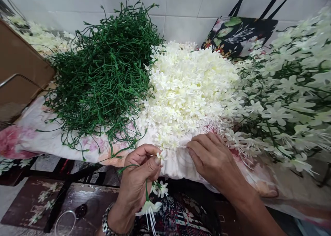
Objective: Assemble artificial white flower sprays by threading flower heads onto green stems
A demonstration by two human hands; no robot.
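Note:
My left hand (141, 174) is closed in a pinch on a green artificial flower stem (147, 191). One small white blossom (161, 156) shows at the thumb tip, and a larger white flower (149, 207) with long stamens hangs below the palm. Close to the front of a heap of loose white artificial blossoms (191, 84), my right hand (213, 158) has its fingers drawn together; what lies between them is hidden. Fine white stamens (214, 124) lie just beyond its knuckles. A tangled pile of bare green stems (103, 70) rests left of the blossoms.
Finished-looking white flower sprays (281, 108) crowd the right side. Behind stand a floral black bag (240, 36) and a tiled wall (181, 1). A cardboard box (20, 67) is at left. A floral cloth (85, 153) covers the work surface; a clear ring (65, 223) lies below.

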